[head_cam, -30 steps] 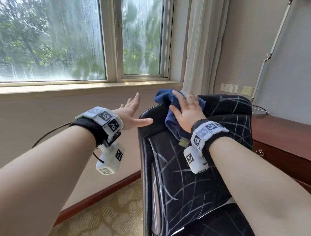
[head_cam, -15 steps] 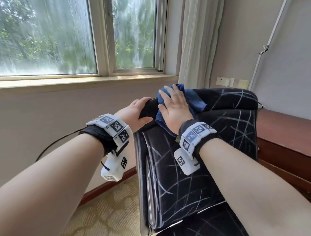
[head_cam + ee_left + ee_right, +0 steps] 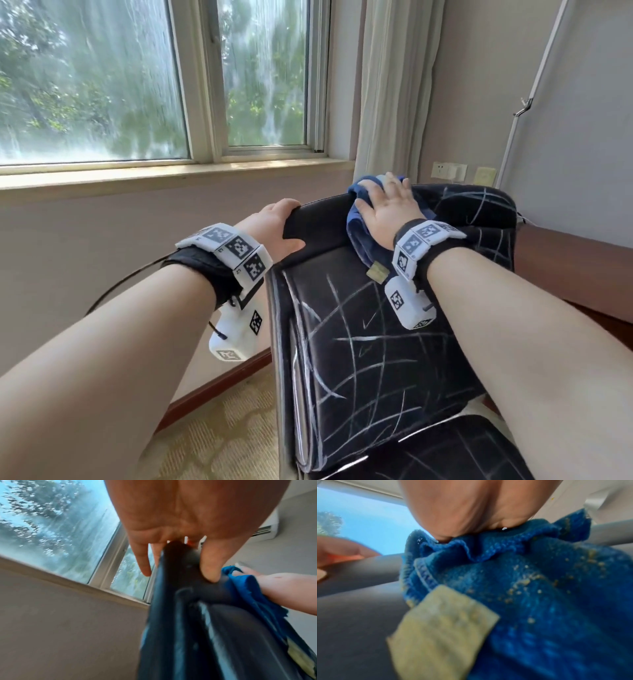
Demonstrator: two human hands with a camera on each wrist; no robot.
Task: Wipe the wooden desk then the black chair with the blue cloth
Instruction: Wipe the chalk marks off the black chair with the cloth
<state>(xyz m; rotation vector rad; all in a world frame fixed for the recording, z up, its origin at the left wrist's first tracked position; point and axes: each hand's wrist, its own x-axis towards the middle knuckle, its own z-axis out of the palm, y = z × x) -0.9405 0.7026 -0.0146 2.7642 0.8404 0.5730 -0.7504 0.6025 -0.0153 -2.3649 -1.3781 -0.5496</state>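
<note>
Black chair (image 3: 359, 342) is the carrier here: backrest top edge (image 3: 322, 219) toward the window, white scuff lines all over the upholstery. Blue cloth (image 3: 358, 228) lies bunched on the top edge, draped down the front, tan label (image 3: 376, 273) at its lower corner. Chair stands on patterned beige carpet (image 3: 222, 428). Wooden tabletop (image 3: 575, 260) just right of chair; contact unclear.

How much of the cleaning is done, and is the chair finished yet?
Not finished. The right hand presses the blue cloth flat on the top edge of the black chair, while the left hand grips that edge to steady it. So the chair is in hand. Its backrest below looks not yet reached. The wooden desk shows at the right; whether it is wiped cannot be told.
</note>
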